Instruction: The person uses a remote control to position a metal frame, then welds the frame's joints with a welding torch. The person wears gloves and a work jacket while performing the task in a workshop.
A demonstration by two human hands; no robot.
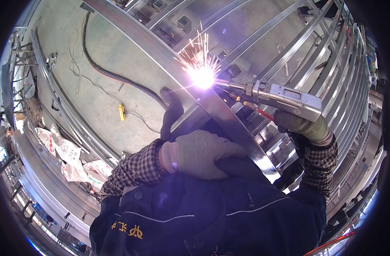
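Observation:
In my gloved right hand [303, 126] is a silver handheld welding gun [286, 99], gripped from below. Its nozzle points left at a shiny rectangular metal tube [222, 109], where a glaring white-violet weld spot [202, 78] throws sparks upward. The glare hides the nozzle tip and the joint itself. My left hand [205, 154], in a grey glove, lies flat in front of my body next to the tube's near end. Its fingers stretch to the right with the thumb apart, over dark cloth; the fingertips are partly hard to make out.
Parallel metal rails [284, 53] form a frame at the right. A thick black hose [113, 76] and a thin cable with a yellow connector [121, 112] lie on the floor [58, 25]. Long profiles and crumpled white sacks [67, 151] sit at the left.

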